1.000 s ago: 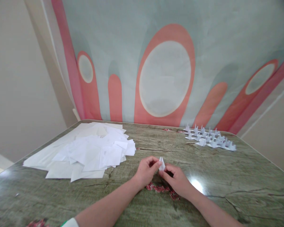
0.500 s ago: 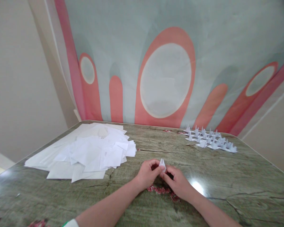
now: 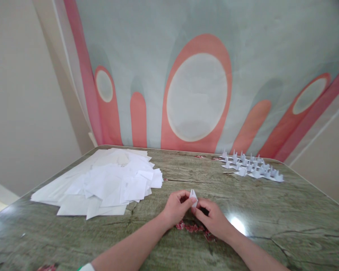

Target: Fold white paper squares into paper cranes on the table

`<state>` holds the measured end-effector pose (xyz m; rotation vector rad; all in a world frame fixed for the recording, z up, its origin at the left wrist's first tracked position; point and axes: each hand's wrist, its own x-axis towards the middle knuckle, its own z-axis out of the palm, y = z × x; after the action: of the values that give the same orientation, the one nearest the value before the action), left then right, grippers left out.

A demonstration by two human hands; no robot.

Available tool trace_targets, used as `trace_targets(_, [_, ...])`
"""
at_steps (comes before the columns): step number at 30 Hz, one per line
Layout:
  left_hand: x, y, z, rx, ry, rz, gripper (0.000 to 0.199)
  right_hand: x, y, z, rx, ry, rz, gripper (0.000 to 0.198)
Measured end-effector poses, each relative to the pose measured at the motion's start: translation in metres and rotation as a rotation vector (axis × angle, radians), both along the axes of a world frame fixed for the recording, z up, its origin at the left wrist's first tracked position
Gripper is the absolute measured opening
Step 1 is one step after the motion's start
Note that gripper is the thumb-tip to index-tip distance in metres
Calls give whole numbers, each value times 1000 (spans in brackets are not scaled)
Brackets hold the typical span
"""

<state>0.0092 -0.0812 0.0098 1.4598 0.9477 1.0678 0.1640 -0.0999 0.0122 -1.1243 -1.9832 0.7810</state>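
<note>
The small folded paper piece (image 3: pixel 194 197) is located over the middle of the counter (image 3: pixel 186 169), its split point directed upward. The left hand (image 3: pixel 175 207) is clamped on its left side between thumb and fingers; the right hand (image 3: pixel 210 217) grips its lower right edge. A pile of white sheets (image 3: pixel 110 184) lies to the left; rows of folded paper figures (image 3: pixel 252 165) stand at far right.

Matt paper forms the pinched origami piece (image 3: pixel 193 195) and the sheets (image 3: pixel 109 184) left of it; beneath, the wood-grain tabletop (image 3: pixel 260 214) shines.
</note>
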Motion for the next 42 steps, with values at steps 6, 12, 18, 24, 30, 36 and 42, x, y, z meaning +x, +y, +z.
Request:
trace_targets(6, [-1,1,4,-11,69,-57,28,11,7,0,-2,244,-135,22])
trace_targets(12, [-3,-2,7,-10,161,-130,28,17,12,-3,-3,320,-112,21])
trace_targets(18, [-3,-1,5,22,229,-117,29,15,11,-2,-11,320,-82,18])
trace_targets(24, [-3,-1,6,45,264,-118,33,14,11,-2,-49,325,-92,21])
trace_targets(30, [-3,-1,8,30,234,-129,32,15,11,-2,-49,319,-102,21])
trace_targets(36, [-2,-3,10,7,218,-135,32,17,13,-9,-118,324,-150,24])
trace_targets(42, [-2,-3,10,72,299,-116,32,17,13,-7,-117,365,-95,28])
